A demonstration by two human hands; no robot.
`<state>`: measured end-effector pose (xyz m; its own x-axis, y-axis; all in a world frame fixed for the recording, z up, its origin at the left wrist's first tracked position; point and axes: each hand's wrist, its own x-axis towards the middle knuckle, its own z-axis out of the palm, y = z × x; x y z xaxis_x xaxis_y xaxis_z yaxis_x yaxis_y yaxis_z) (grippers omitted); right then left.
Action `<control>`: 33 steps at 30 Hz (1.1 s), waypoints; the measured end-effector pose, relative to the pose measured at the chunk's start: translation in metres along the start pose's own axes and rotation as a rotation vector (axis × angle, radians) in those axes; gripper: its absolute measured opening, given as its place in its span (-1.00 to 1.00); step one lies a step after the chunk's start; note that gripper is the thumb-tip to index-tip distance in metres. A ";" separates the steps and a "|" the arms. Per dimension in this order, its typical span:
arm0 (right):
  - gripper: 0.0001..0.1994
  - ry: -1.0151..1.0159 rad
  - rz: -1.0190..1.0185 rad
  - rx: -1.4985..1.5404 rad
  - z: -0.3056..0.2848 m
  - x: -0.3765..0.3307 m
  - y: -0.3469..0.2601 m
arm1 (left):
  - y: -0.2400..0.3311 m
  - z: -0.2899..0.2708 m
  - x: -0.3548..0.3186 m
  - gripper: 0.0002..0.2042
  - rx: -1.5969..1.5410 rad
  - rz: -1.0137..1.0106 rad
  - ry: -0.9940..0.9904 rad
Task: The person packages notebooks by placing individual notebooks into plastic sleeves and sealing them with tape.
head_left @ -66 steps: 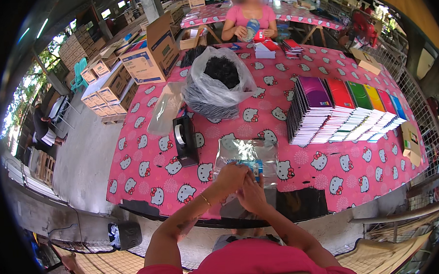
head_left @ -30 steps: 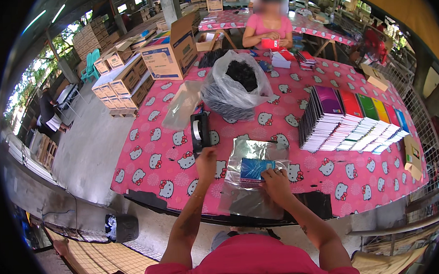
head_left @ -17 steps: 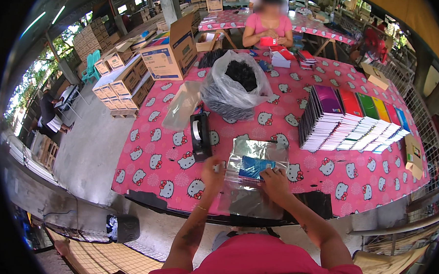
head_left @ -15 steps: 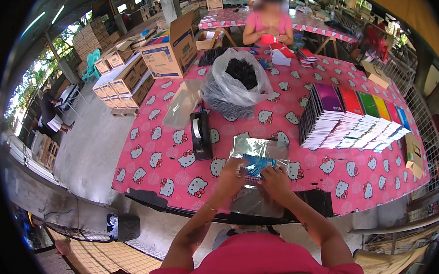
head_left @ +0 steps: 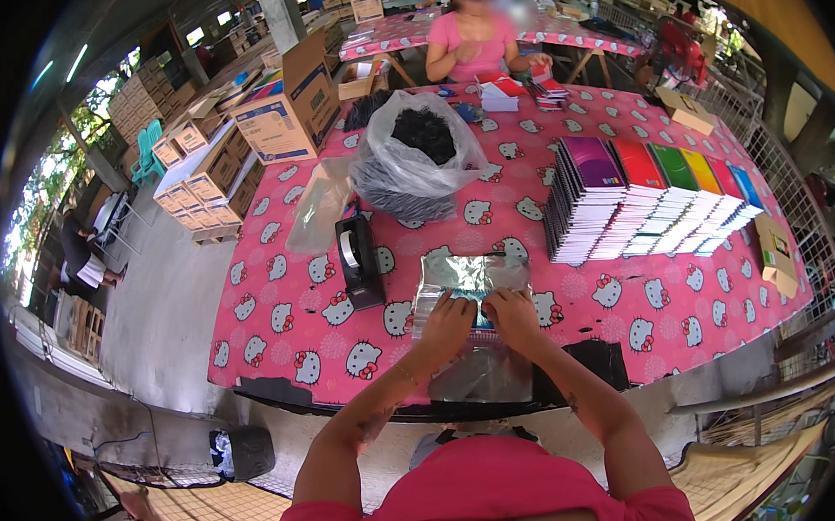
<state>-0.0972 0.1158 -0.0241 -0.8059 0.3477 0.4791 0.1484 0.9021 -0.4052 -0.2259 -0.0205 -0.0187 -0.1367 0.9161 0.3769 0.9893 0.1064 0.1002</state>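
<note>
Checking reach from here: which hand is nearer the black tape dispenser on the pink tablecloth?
Left. The left hand lies on the clear plastic bag, just right of the black tape dispenser; the right hand is farther right, beyond it.

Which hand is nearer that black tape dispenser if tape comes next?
Probably the left hand: the tape dispenser stands on its side, while the right hand also rests on the clear bag.

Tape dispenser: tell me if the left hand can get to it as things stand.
Probably yes. The black tape dispenser stands on the pink tablecloth just left of the left hand, which rests on the clear plastic bag. Only bare cloth lies between them, so a short sideways reach should do.
</note>
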 end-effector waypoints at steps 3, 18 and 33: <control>-0.78 -0.144 0.029 -0.133 0.007 -0.016 -0.021 | -0.008 0.006 -0.004 -0.77 -0.031 -0.031 -0.005; -0.46 -0.159 -0.008 -0.262 0.032 -0.048 -0.080 | -0.016 -0.014 -0.001 -0.78 -0.084 0.022 -0.145; -0.17 -0.256 -0.099 -0.090 -0.018 0.010 -0.050 | 0.011 -0.004 -0.025 -0.57 -0.234 -0.183 -0.137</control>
<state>-0.1029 0.0792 0.0146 -0.9357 0.1917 0.2963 0.1032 0.9515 -0.2899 -0.2116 -0.0438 -0.0229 -0.2875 0.9352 0.2068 0.9079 0.1973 0.3699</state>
